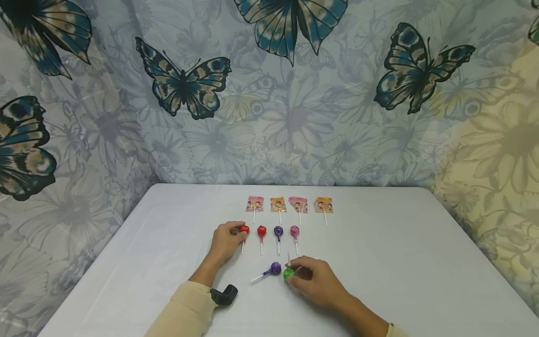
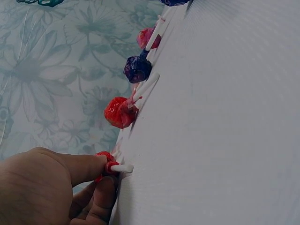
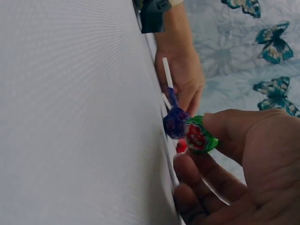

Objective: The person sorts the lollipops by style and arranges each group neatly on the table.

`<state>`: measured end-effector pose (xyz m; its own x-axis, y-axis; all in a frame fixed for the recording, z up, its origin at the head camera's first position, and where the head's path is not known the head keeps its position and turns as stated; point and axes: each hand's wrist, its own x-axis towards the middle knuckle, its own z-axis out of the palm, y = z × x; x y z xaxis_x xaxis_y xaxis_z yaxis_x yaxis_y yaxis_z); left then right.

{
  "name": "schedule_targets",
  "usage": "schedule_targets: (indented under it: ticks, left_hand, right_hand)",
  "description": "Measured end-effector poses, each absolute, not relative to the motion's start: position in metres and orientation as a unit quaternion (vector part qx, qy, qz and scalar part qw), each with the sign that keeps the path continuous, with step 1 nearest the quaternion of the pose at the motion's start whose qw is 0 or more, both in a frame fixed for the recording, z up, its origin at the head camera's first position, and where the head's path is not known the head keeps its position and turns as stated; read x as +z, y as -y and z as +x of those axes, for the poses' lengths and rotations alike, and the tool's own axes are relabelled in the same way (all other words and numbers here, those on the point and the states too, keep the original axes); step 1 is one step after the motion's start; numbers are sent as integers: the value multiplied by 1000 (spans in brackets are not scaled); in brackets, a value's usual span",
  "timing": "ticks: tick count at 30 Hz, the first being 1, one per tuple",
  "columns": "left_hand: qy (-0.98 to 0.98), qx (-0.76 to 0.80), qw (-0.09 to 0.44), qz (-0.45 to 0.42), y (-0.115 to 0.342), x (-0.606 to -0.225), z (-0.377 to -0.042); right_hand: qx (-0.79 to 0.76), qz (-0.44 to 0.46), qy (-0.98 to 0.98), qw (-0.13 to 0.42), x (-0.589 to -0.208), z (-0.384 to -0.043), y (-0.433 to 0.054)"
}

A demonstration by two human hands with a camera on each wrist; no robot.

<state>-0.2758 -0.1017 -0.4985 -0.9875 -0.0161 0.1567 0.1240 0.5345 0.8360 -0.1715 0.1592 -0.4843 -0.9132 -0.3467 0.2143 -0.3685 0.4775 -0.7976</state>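
Observation:
My left hand (image 1: 227, 240) pinches a red lollipop (image 1: 244, 229) at the left end of a row; in the left wrist view its white stick sticks out past the fingers. My right hand (image 1: 315, 280) holds a green lollipop (image 1: 288, 273) between thumb and fingers, its stick pointing away from me in the head view. Just left of it lies a purple lollipop (image 1: 275, 268), stick toward the lower left. Along the row stand another red lollipop (image 1: 261, 231), a purple one (image 1: 278, 231) and a pink one (image 1: 294, 231), sticks toward me.
Behind that row lie several flat-wrapped lollipops, with pink (image 1: 254, 204) and orange (image 1: 324, 205) wrappers. A white-covered table (image 1: 391, 252) carries everything. Butterfly-patterned cloth (image 1: 294, 117) hangs behind and at the sides. A black strap device (image 1: 224, 295) sits at the left wrist.

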Motion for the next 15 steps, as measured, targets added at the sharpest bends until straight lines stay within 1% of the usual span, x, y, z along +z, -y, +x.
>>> schedule_targets:
  ticks: [7, 15]
  left_hand:
    - [872, -485, 68, -26, 102, -499, -277]
    - [871, -486, 65, -21, 102, -498, -276]
  right_hand:
    - [550, 196, 812, -14, -479, -171, -159]
    - [589, 196, 784, -12, -477, -173, -161]
